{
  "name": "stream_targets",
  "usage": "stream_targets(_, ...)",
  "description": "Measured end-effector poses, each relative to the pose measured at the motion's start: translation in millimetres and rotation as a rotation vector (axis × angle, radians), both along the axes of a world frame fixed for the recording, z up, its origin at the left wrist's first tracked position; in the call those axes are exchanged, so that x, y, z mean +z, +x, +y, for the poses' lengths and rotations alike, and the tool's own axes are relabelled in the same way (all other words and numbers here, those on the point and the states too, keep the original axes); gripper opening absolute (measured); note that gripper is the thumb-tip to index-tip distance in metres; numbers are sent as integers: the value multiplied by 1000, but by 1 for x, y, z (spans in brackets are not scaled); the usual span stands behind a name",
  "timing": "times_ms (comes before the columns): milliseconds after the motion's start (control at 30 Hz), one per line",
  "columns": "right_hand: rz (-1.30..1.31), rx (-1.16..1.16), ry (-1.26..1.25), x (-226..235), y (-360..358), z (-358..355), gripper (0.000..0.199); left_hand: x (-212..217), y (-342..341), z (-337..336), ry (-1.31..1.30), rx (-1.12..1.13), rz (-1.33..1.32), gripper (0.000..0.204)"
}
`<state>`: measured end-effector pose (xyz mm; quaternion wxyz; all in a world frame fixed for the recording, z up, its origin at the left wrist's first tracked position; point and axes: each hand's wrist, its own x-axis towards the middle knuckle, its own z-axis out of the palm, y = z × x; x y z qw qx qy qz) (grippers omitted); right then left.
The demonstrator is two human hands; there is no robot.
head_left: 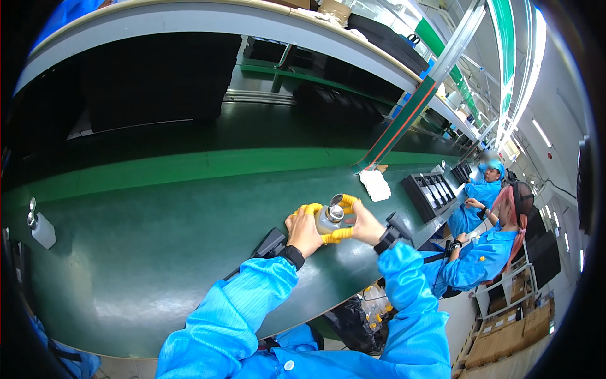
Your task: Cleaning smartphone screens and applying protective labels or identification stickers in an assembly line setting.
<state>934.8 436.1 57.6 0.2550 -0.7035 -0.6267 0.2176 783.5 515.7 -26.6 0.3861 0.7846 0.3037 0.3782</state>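
Green tabletop (158, 268), strip lights (541, 132) beyond; left hand (304, 232) and right hand (365, 225) curl around a metal-topped bottle (327, 224).

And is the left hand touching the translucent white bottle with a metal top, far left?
Apart: the head view shows green tabletop between the left hand and white bottle.

table (145, 252) status: green top, items spread out

glossy surface, lights reflecting near front edge. left end: whitish bottle (43, 230), metal top, standing alone. mid: black device (270, 244) with dark cable, type unclear. toward far right: white sheet (376, 186), tan scrap (382, 168) just beyond it. right of sheet: black divided tray (413, 191), pale pieces inside.
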Motion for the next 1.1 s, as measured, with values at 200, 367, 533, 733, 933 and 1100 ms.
stream_targets(200, 82, -64, 86, -21, 1, 5, 65, -11, -7, 14, 17, -167, 116, 109)
stream_targets(367, -11, -201, 118, -11, 72, 26, 58, -14, -8, 18, -60, -174, -40, 105)
stream_targets(533, -416, -263, 103, -11, 124, 51, 66, -16, -9, 20, -45, -181, -7, 79)
stream_targets(733, 475, -612, 403, -21, 194, 37, 32, -15, -10, 19, -38, -192, -57, 59)
stream_targets(933, -148, -686, 181, -44, 197, 49, 28, -12, -15, 18, -71, -185, -22, 49)
stream_targets(1100, -686, -617, 332, -71, 183, 53, 31, -10, -17, 16, -92, -186, 0, 47)
